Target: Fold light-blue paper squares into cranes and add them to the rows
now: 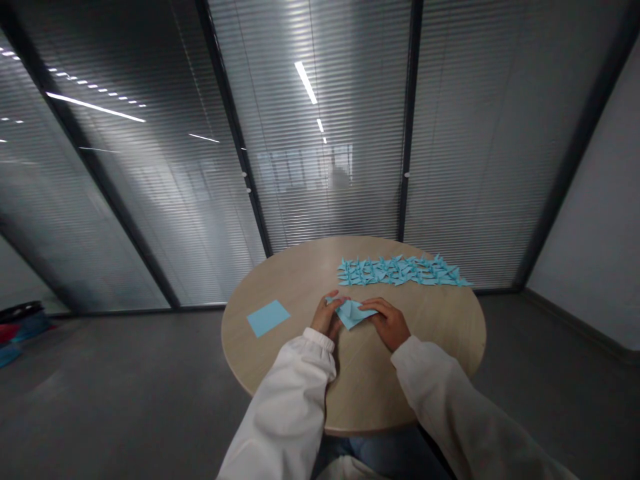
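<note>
Folded blue paper (353,315): one light-blue sheet creased into a pointed, layered shape, between both hands, just above the middle of the table (367,380).

Left hand (326,315): fingers and thumb bunched, pinching the paper's left end.

Right hand (389,323): fingers curved over the paper's right end, thumb out of sight; pinch or plain press impossible to tell.

Hands together: apart, not pressed palm to palm, with the paper bridging the gap between them.

White sleeves (287,400): gathered cuffs at both wrists, forearms reaching in over the near rim of the table.

Square blue sheet (268,317): flat, unfolded, same light blue, lying askew on the table near its left rim, left of the left hand and not touching it.

Paper cranes (403,271): many small folded light-blue birds, crowded and overlapping in a long band across the far side of the table, well beyond the hands.

Table surface: round, pale wood-grain top.

Beyond the table: glass partition (325,133) with slatted blinds and dark metal frames, a blurred grey shape behind it.

Around the table: grey floor (125,387) on all sides, a colourful heap (20,327) far to the left, too dim to identify; white wall (590,200) to the right.
</note>
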Demonstrator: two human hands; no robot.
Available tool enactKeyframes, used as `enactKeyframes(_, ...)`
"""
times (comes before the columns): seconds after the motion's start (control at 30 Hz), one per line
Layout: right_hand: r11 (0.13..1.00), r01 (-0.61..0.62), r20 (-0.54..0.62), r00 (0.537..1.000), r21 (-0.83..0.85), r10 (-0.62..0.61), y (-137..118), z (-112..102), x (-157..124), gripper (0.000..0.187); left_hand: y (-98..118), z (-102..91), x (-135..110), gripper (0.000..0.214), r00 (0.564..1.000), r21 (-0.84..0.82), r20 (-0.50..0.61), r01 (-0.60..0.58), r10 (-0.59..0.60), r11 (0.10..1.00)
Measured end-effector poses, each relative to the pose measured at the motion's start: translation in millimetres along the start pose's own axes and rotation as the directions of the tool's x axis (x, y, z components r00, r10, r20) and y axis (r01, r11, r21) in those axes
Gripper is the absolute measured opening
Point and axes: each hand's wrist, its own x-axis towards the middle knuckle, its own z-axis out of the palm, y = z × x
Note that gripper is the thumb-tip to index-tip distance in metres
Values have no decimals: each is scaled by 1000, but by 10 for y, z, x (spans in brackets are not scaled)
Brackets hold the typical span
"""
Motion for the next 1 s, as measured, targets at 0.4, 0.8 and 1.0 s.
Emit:
enactKeyframes(0.4, 944, -311, 19, 950, 110, 311, 84, 60, -2, 26, -3, -45, 0, 66, 941, 195, 305, -209, 144, 958)
enactKeyframes(0.8, 990, -138, -75, 988, -9, 137, 0, 38, 14, 16, 113, 55, -129, 61, 923, 398, 306, -347, 234, 849)
enactKeyframes(1.0, 995, -83, -43, 996, -47, 81, -53, 18, 17, 16, 133, 79, -158, 60, 917, 407, 326, -356, 230, 841)
